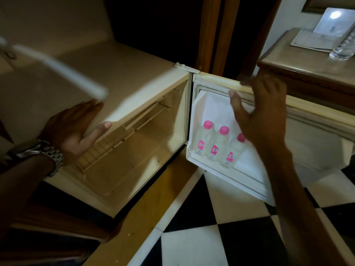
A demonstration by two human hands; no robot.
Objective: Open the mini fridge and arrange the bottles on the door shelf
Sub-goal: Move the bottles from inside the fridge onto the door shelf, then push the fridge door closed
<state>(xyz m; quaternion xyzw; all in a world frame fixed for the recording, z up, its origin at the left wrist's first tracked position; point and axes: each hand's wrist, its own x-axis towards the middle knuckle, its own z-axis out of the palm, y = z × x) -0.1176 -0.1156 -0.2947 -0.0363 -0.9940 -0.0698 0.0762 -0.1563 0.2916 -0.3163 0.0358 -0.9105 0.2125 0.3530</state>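
Note:
The cream mini fridge (pixel 134 79) stands open, its door (pixel 311 131) swung out to the right. On the door shelf (pixel 236 179) three clear bottles with pink caps stand in a row: left bottle (pixel 204 139), middle bottle (pixel 218 144), right bottle (pixel 233 152). My left hand (pixel 76 129), with a metal watch on the wrist, rests flat on the fridge's top front edge, holding nothing. My right hand (pixel 259 116) hovers with spread fingers in front of the door's inner top, just above the right bottle, and partly hides its cap.
The fridge's inside (pixel 134 150) shows a wire shelf and no goods. A wooden table (pixel 307 60) at the upper right carries a clear bottle (pixel 343 47) and papers. Black and white floor tiles (pixel 230 237) lie below. A blurred white bar (pixel 57 68) crosses the upper left.

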